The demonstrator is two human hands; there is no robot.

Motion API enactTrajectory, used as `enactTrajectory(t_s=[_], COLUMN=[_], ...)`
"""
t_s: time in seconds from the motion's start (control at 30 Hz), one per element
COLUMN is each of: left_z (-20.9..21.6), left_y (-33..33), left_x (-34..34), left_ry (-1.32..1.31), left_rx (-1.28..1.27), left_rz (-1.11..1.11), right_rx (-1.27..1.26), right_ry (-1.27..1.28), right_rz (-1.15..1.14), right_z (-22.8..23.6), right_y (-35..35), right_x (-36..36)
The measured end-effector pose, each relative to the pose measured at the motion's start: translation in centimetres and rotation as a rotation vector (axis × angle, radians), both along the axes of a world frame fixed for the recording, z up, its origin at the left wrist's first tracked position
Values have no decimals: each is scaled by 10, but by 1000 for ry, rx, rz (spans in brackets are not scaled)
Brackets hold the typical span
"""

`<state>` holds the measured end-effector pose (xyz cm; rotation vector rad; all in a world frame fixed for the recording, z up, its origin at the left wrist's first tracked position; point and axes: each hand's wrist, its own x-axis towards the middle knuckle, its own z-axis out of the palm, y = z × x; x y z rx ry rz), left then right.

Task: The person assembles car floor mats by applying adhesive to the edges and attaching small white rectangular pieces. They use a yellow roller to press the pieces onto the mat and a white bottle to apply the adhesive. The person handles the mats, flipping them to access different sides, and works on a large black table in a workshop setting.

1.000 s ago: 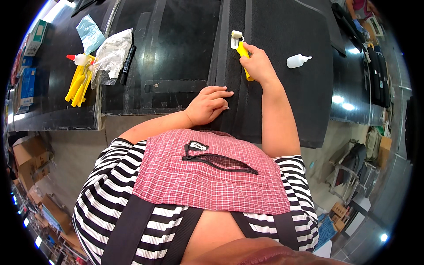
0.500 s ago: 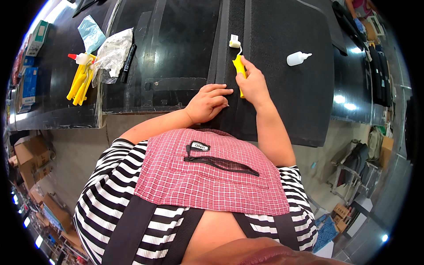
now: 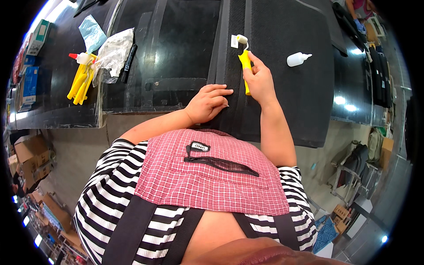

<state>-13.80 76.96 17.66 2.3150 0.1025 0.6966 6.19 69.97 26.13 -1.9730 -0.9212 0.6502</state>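
My right hand (image 3: 260, 81) is wrapped round the yellow handle of a small hand roller (image 3: 246, 66). Its white roller head lies just right of a small white label (image 3: 234, 41) on a black textured sheet (image 3: 287, 101). My left hand (image 3: 207, 104) rests on the near left part of the black material, index finger stretched out and the other fingers partly bent, with nothing visible in it. A white squeeze bottle (image 3: 297, 59) with a pointed nozzle lies on the sheet to the right of the roller.
On the black table (image 3: 172, 53) to the left lie yellow-handled tools (image 3: 81, 84), a red-tipped white bottle (image 3: 81, 58), a clear plastic bag (image 3: 114, 51), a light blue packet (image 3: 92, 33) and a black marker (image 3: 129, 62). Boxes (image 3: 30, 84) stand at the far left. Another person's gloved hand (image 3: 360, 25) shows top right.
My right hand has shifted the roller slightly to the right, off the white label, which now shows fully. My left hand has stayed in place.
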Motion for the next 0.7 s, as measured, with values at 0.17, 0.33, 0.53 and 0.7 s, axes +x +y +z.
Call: enactTrajectory(t_s=[0.17, 0.33, 0.53, 0.7], left_z=[0, -1, -2, 0], left_y=[1, 2, 2, 3], left_x=[0, -1, -1, -1], left_ry=[7, 11, 13, 11], left_rx=[-6, -4, -12, -19], left_rz=[-7, -3, -10, -9], right_rx=[-85, -182, -208, 1], right_ry=[-131, -190, -170, 52], right_rz=[60, 79, 95, 28], right_z=[-21, -16, -7, 6], right_y=[11, 28, 46, 25], right_x=[6, 11, 28, 29])
